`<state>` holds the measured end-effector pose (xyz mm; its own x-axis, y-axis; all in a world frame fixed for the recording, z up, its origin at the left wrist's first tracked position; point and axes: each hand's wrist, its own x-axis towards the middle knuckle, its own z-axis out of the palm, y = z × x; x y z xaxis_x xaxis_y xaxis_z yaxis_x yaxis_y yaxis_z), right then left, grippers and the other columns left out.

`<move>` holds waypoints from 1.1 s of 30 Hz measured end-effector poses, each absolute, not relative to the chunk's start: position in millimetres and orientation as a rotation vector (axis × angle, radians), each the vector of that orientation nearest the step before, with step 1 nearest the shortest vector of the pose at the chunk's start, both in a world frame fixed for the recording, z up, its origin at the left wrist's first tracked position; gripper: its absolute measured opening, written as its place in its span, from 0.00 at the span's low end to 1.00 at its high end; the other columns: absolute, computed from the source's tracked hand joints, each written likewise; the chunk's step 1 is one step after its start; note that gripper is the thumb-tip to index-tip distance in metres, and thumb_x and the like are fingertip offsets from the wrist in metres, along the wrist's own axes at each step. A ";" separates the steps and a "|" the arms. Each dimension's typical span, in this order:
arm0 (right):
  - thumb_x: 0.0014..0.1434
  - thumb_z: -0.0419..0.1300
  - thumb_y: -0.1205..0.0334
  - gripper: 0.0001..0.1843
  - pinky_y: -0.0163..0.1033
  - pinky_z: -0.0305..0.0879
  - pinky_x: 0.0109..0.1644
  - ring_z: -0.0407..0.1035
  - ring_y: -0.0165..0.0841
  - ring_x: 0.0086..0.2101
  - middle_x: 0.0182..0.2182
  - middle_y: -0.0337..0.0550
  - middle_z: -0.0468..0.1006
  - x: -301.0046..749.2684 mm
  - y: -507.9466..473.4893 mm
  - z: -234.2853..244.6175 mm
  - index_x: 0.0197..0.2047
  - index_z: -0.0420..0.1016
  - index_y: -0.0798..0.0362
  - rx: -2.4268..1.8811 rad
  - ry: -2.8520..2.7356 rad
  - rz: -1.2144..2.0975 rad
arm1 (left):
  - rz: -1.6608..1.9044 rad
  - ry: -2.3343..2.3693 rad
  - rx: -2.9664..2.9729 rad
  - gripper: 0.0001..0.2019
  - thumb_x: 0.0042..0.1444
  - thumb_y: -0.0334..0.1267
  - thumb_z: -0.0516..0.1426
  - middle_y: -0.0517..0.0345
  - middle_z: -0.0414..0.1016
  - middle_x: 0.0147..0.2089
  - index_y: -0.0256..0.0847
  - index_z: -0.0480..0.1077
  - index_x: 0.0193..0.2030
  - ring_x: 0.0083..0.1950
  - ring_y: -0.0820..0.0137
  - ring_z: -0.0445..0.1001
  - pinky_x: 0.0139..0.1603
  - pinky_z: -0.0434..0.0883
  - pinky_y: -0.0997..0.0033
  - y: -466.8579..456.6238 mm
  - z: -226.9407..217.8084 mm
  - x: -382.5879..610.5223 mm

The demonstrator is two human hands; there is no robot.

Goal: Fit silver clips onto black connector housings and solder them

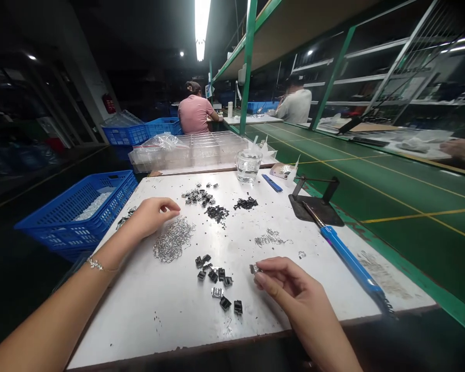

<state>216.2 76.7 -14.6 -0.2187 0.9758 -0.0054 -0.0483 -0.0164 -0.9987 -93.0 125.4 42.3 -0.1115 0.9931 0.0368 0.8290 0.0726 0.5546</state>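
Between the thumb and fingertips of my right hand (294, 289) is a small metal clip (254, 268), silvery with a dark edge. My left hand (153, 217) hovers at the top of a heap of small wire springs (174, 239), thumb and fingertips drawn together; whatever may be in them is too small to make out. Several black-and-metal clips (221, 274) lie scattered in front of me, between the hands. Beyond my right hand is a thin spread of loose wire springs (270, 237). Farther back are two heaps of tiny black pieces (217, 213) and a cluster of metal clips (199, 196).
A blue-handled soldering iron (349, 258) rests on a dark stand (318, 206) at the right. A glass cup (248, 168) and a blue strip (272, 183) are at the back. Blue crates (85, 206) stand left of the white table (139, 315). Two people sit farther away.
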 end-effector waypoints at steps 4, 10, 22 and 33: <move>0.49 0.69 0.54 0.12 0.30 0.71 0.37 0.73 0.31 0.33 0.31 0.41 0.78 218.9 75.8 -18.1 0.35 0.77 0.50 -1.080 -1.335 1.396 | 0.444 1.818 1.834 0.12 0.47 0.49 0.62 0.56 0.77 0.35 0.44 0.77 0.32 0.36 0.65 0.71 0.35 0.65 0.69 120.2 47.1 -92.0; 0.50 0.68 0.54 0.12 0.30 0.71 0.38 0.73 0.31 0.34 0.32 0.41 0.78 219.9 75.1 -19.4 0.36 0.77 0.50 -1.094 -1.353 1.389 | 0.192 1.623 2.037 0.13 0.50 0.51 0.61 0.56 0.71 0.42 0.48 0.75 0.37 0.47 0.60 0.68 0.45 0.64 0.66 107.8 55.6 -74.7; 0.51 0.67 0.55 0.11 0.32 0.72 0.39 0.74 0.32 0.35 0.33 0.42 0.78 218.5 75.4 -20.8 0.36 0.77 0.51 -1.092 -1.384 1.338 | 0.222 1.694 2.015 0.13 0.53 0.50 0.58 0.55 0.70 0.35 0.43 0.74 0.33 0.39 0.63 0.68 0.37 0.63 0.68 108.4 50.0 -66.3; 0.50 0.67 0.54 0.12 0.30 0.71 0.37 0.74 0.31 0.33 0.31 0.41 0.79 218.1 73.7 -16.5 0.35 0.77 0.51 -1.103 -1.382 1.328 | 0.369 1.672 1.574 0.13 0.45 0.51 0.63 0.55 0.80 0.32 0.44 0.78 0.32 0.37 0.62 0.75 0.37 0.69 0.67 105.7 60.3 -83.0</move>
<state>218.1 73.7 -16.5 -0.2001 0.9795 0.0226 0.0165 0.0264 -0.9995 -83.0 105.7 60.3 0.0866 0.9354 -0.3428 0.7044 0.1858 0.6851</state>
